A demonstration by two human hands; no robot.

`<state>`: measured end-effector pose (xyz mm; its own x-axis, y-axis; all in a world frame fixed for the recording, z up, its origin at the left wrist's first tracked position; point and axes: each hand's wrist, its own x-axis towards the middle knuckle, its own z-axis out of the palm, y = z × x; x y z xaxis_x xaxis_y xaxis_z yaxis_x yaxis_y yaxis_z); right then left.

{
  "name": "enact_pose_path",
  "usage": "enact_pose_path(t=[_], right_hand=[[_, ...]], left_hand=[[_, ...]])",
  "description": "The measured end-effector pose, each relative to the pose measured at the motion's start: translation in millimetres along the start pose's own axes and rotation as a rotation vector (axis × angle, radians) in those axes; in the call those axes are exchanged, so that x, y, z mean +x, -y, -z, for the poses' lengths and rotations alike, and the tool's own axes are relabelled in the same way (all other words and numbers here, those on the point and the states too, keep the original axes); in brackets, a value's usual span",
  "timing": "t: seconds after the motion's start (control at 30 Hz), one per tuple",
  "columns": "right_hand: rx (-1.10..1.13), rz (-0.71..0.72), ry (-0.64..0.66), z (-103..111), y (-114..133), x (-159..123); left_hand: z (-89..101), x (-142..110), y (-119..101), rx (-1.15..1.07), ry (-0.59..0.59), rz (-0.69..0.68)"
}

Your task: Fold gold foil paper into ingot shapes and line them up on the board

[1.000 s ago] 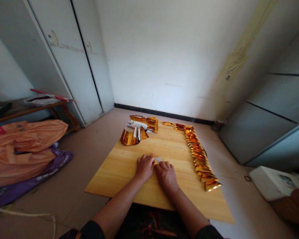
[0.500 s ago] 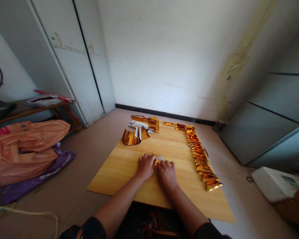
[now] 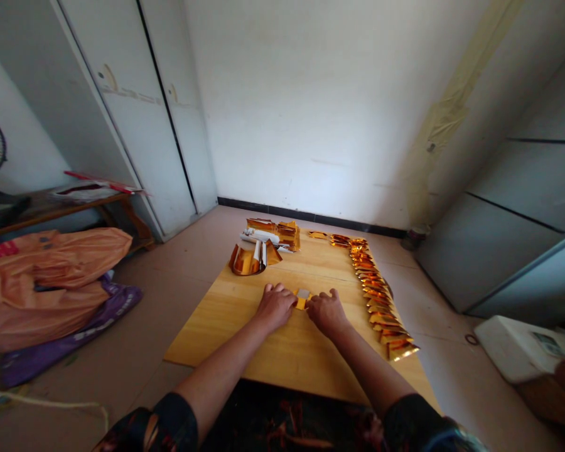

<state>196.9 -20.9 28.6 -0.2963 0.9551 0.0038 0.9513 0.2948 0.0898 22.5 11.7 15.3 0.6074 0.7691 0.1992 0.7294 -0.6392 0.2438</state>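
A small piece of gold foil paper [image 3: 301, 303] with a greyish-white patch lies on the wooden board [image 3: 216, 333]. Fingers of my left hand [image 3: 275, 306] are closed on its left edge. At its right edge, my right hand [image 3: 328, 312] pinches with curled fingers. Folded gold foil pieces [image 3: 376, 295] form a row down the board's right side, turning along the far edge. Toward the back left stand a curved gold sheet with white edges [image 3: 248, 260] and a pile of gold and white foil sheets [image 3: 275, 233].
Left on the floor is an orange bag [image 3: 51, 276] over a purple bag [image 3: 70, 326], near a low wooden bench [image 3: 75, 204]. A grey cabinet [image 3: 122, 113] stands behind. A white box [image 3: 522, 345] sits at the right, by a grey cabinet [image 3: 513, 238].
My hands have drawn apart, the right one moving to the right, so more of the foil piece and its greyish-white patch shows between them.
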Motion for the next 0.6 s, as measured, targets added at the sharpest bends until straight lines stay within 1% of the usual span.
enact_pose_path(t=[0.07,0.3,0.47,0.6], right_hand=[[0.012,-0.01,-0.001,1.7,1.4,0.2],[0.036,-0.029,-0.019,2.4,0.7,1.7],[0.018,-0.001,-0.035,0.9,1.0,3.6],[0.019,0.013,-0.066,-5.5,-0.5,3.4]], left_hand=[[-2.3,2.2,2.8,-0.011,-0.011,-0.005],[-19.9,3.5,14.0,-0.06,-0.064,0.009],[-20.4,2.3,11.2,-0.024,-0.066,-0.019],[-19.9,2.5,9.7,0.016,-0.072,-0.032]])
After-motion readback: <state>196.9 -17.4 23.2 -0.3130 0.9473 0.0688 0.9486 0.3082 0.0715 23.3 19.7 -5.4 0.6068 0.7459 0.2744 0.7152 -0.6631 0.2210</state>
